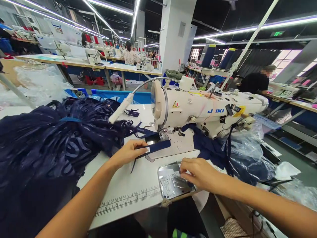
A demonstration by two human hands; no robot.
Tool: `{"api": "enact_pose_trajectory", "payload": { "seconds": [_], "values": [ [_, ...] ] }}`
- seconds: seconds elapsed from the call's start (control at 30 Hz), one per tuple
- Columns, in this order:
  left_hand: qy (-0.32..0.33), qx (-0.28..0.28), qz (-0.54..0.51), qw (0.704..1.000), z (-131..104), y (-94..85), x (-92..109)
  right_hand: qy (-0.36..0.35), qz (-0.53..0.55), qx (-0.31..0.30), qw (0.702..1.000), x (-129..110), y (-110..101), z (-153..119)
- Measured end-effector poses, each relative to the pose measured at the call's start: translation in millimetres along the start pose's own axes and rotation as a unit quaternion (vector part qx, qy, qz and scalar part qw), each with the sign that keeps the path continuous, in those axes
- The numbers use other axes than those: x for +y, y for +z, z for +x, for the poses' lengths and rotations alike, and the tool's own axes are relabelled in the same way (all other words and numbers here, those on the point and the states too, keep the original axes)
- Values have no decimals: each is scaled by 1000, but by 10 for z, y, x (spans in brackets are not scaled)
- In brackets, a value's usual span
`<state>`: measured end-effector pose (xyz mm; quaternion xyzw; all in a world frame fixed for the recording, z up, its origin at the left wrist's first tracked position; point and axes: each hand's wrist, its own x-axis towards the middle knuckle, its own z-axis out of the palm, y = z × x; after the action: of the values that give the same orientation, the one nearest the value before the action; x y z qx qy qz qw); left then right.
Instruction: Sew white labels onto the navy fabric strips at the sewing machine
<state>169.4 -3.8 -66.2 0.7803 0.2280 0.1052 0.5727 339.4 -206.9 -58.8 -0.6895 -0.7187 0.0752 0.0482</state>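
The left hand pinches one end of a navy fabric strip flat on the white table, the strip running toward two o'clock under the needle of the sewing machine. The right hand rests curled on a shiny metal tray, fingertips pinching something too small to make out. A dark heap of navy fabric lies at nine o'clock.

Navy strip under left hand. Fabric heap dark navy, faint lighter swirls. Sewing machine cream, blue lettering, yellow label. Tray shiny silver by right hand. Table white, black ruler marks.
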Motion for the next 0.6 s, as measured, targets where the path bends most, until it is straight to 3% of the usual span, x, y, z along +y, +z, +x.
{"api": "enact_pose_trajectory", "payload": {
  "seconds": [0.13, 0.27, 0.43, 0.6],
  "values": [
    [11, -12, -31, 999, 91, 173, -138, 49, -12, -72, 996, 20, 206, 22],
    [24, 30, 111, 993, 176, 302, -263, 46, 22, -109, 993, -33, 249, 39],
    [32, 105, 241, 964, 199, 376, -293, 31, 105, -82, 991, -14, 271, 11],
    [136, 123, 424, 887, 168, 404, -285, -10, 200, -18, 980, -4, 231, 73]
  ]
}}
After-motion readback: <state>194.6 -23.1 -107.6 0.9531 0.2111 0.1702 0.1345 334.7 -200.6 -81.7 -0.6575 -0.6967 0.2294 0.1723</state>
